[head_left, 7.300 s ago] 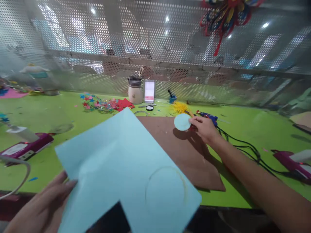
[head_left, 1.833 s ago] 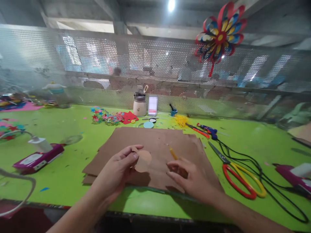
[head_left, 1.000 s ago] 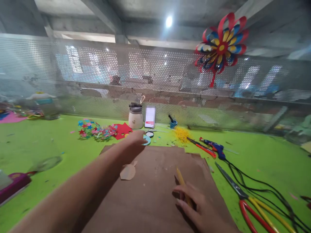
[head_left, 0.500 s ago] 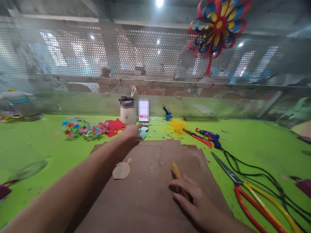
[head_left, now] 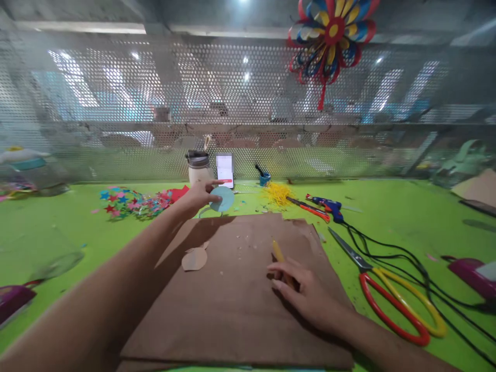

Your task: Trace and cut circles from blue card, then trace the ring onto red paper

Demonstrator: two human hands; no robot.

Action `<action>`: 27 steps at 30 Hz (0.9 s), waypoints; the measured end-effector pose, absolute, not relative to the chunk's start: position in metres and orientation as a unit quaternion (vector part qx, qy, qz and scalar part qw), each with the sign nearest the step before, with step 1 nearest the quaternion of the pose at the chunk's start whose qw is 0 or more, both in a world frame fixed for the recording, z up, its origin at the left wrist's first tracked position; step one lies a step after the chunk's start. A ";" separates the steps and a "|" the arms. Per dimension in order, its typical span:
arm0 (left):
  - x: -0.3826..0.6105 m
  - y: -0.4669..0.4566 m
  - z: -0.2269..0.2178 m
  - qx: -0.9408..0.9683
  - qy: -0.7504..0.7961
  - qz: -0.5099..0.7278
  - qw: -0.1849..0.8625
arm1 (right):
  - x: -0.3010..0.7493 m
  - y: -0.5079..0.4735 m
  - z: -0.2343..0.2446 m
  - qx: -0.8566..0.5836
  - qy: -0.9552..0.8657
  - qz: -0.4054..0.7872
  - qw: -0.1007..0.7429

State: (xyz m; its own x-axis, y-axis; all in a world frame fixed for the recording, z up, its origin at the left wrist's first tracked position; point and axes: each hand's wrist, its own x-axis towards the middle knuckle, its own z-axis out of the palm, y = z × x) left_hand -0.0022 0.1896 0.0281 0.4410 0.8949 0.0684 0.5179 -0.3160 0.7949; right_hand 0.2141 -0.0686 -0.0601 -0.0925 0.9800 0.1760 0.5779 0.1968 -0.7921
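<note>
At the far side of the brown paper (head_left: 232, 320), my left hand (head_left: 199, 195) pinches a light blue paper disc (head_left: 223, 199) by its left side, the disc raised and facing me. A thin pale blue strip (head_left: 204, 212) hangs below it. My right hand (head_left: 300, 289) rests on the brown paper with its fingers closed round a yellow pencil (head_left: 277, 251), whose upper end points away from me. Between the hands lies a small tan apple-shaped paper cutout (head_left: 195, 259).
A phone (head_left: 225, 170) and a cup (head_left: 198, 168) stand at the back by the mesh partition. Star confetti (head_left: 132, 202) lies left. On the right are yellow shreds (head_left: 279, 194), a blue glue gun (head_left: 329, 204) with black cable, and large scissors (head_left: 391, 294).
My left hand has lifted the blue disc off the table and tilted it upright. The right hand still holds the pencil. The view has shifted slightly.
</note>
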 end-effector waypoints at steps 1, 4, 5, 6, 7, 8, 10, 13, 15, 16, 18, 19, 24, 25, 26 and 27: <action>-0.004 0.180 0.030 0.761 0.449 0.272 0.381 | 0.214 -0.068 -0.060 -0.570 -0.682 0.277 0.366; -0.008 0.151 0.031 0.738 0.428 0.294 0.430 | 0.214 -0.066 -0.059 -0.571 -0.678 0.274 0.374; -0.009 0.143 0.030 0.731 0.425 0.299 0.442 | 0.214 -0.067 -0.058 -0.571 -0.677 0.273 0.375; -0.010 0.137 0.029 0.724 0.423 0.304 0.453 | 0.214 -0.068 -0.056 -0.572 -0.677 0.273 0.374; -0.013 0.133 0.028 0.717 0.423 0.311 0.459 | 0.214 -0.071 -0.054 -0.572 -0.678 0.273 0.372; -0.015 0.130 0.027 0.709 0.424 0.322 0.463 | 0.214 -0.075 -0.050 -0.573 -0.682 0.273 0.365; -0.024 0.128 0.028 0.690 0.433 0.351 0.461 | 0.212 -0.087 -0.042 -0.567 -0.702 0.273 0.334; -0.044 0.126 0.037 0.655 0.454 0.400 0.453 | 0.208 -0.109 -0.027 -0.528 -0.766 0.264 0.255; -0.057 0.119 0.044 0.639 0.462 0.411 0.457 | 0.208 -0.117 -0.020 -0.509 -0.795 0.247 0.220; -0.061 0.114 0.046 0.636 0.463 0.407 0.464 | 0.210 -0.116 -0.017 -0.511 -0.799 0.235 0.213; -0.063 0.099 0.046 0.641 0.458 0.380 0.485 | 0.218 -0.107 -0.014 -0.539 -0.787 0.211 0.214; -0.062 0.090 0.044 0.647 0.452 0.359 0.499 | 0.224 -0.100 -0.014 -0.558 -0.774 0.203 0.220; -0.038 0.056 0.021 0.714 0.390 0.212 0.541 | 0.261 -0.061 -0.011 -0.581 -0.702 0.282 0.300; -0.033 0.053 0.017 0.734 0.376 0.179 0.536 | 0.265 -0.057 -0.010 -0.568 -0.696 0.298 0.322; -0.028 0.051 0.015 0.752 0.363 0.149 0.530 | 0.269 -0.054 -0.009 -0.557 -0.691 0.304 0.347; -0.025 0.051 0.013 0.764 0.354 0.127 0.525 | 0.271 -0.052 -0.008 -0.550 -0.682 0.298 0.379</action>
